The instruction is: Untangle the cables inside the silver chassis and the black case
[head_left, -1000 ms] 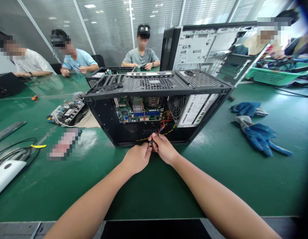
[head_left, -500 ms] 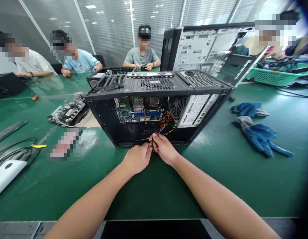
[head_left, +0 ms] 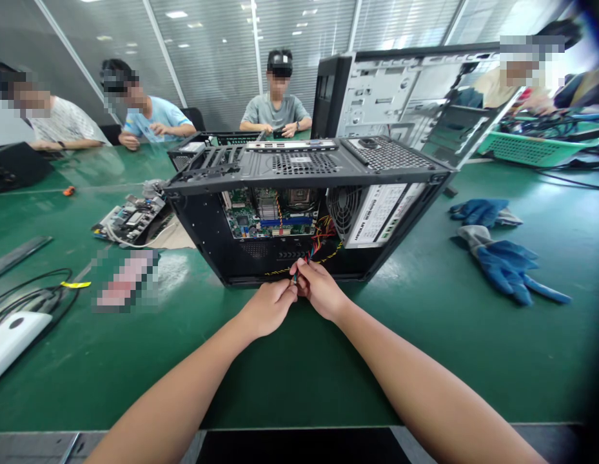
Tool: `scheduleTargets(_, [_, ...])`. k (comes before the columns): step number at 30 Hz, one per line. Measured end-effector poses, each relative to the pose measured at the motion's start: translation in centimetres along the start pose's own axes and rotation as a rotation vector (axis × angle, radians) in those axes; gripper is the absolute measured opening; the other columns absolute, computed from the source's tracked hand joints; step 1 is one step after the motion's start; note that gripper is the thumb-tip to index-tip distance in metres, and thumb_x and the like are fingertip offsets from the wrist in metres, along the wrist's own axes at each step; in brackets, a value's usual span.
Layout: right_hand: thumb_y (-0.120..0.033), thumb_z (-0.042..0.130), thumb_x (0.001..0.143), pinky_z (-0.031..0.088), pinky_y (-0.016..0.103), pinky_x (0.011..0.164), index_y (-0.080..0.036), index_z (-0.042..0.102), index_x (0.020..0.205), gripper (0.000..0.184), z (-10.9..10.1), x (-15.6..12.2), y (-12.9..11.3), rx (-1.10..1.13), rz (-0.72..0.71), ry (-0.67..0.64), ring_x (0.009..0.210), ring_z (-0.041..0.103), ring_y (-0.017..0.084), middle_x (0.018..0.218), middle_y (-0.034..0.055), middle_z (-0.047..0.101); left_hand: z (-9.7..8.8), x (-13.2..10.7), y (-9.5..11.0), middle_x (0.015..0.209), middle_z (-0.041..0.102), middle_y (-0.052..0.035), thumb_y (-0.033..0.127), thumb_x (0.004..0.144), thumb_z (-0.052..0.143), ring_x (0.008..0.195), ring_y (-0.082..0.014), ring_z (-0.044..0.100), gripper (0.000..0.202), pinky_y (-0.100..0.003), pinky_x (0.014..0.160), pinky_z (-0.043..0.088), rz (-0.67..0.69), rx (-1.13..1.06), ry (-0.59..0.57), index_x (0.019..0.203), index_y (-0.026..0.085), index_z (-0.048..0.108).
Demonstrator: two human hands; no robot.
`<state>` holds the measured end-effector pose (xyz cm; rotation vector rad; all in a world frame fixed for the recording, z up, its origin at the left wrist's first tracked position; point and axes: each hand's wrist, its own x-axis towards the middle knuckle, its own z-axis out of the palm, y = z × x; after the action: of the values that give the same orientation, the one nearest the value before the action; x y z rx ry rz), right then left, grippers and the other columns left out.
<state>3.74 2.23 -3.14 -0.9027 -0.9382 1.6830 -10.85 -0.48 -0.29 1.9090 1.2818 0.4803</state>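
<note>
A black computer case lies on its side on the green table, its open side facing me. Inside are a motherboard and a labelled power supply with a fan. From the power supply, coloured cables run down to the case's lower front edge. There my left hand and my right hand meet, both with closed fingers. My right hand grips the cables, and my left fingertips pinch their end just beside it. What sits at the cable end is mostly hidden by my fingers.
Blue work gloves lie to the right. A green basket of cables and another open case stand behind. On the left are removed parts, a blurred flat object and a white device. Several people sit across the table.
My left hand has shifted very slightly at the cable end, while my right hand stays in place. Across the table, the person in light blue has raised a hand.
</note>
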Motion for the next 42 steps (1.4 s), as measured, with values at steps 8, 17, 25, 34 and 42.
scheduleTargets(8, [-0.059,0.064,0.076,0.027,0.024,0.043,-0.019,0.056,0.077,0.041,-0.09,0.01,0.16,0.013,0.009,-0.011,0.042,0.033,0.008,0.049,-0.0081,0.036,0.10,0.13,-0.30,0.050,0.049,0.0037,0.035,0.095,0.034,0.052,-0.0120,0.048,0.032,-0.024,0.056,0.034,-0.023,-0.059,-0.037,0.075,0.019,0.051])
scheduleTargets(17, [-0.058,0.064,0.076,0.023,0.023,0.044,-0.018,0.057,0.075,0.041,0.16,-0.09,-0.07,-0.032,-0.005,0.029,0.043,0.029,0.008,0.047,-0.0085,0.035,0.17,0.12,-0.23,0.063,0.054,0.0003,0.030,0.094,0.037,0.059,-0.0132,0.049,0.027,-0.026,0.058,0.032,0.037,0.118,0.055,0.073,0.019,0.051])
scheduleTargets(25, [-0.057,0.061,0.079,0.024,0.023,0.045,-0.018,0.056,0.075,0.039,0.38,-0.22,-0.17,-0.061,-0.021,0.045,0.043,0.028,0.007,0.047,-0.0087,0.034,0.45,0.05,-0.65,0.064,0.056,-0.0006,0.031,0.095,0.037,0.056,-0.0142,0.051,0.026,-0.027,0.057,0.032,0.029,0.272,0.110,0.079,0.020,0.054])
scheduleTargets(34, [-0.057,0.062,0.078,0.024,0.023,0.045,-0.018,0.056,0.076,0.039,0.33,-0.16,-0.10,-0.058,-0.015,0.051,0.044,0.028,0.008,0.047,-0.0086,0.034,0.28,0.11,-0.35,0.064,0.053,0.0002,0.030,0.094,0.037,0.057,-0.0134,0.049,0.025,-0.026,0.057,0.031,0.030,0.216,0.096,0.075,0.019,0.051])
scheduleTargets(42, [-0.058,0.065,0.075,0.023,0.023,0.044,-0.018,0.057,0.074,0.041,0.27,-0.22,-0.29,-0.024,0.003,0.031,0.042,0.029,0.008,0.047,-0.0080,0.035,0.06,0.16,-0.25,0.054,0.049,0.0021,0.036,0.094,0.036,0.054,-0.0125,0.047,0.032,-0.024,0.054,0.033,-0.001,0.000,0.009,0.073,0.018,0.052])
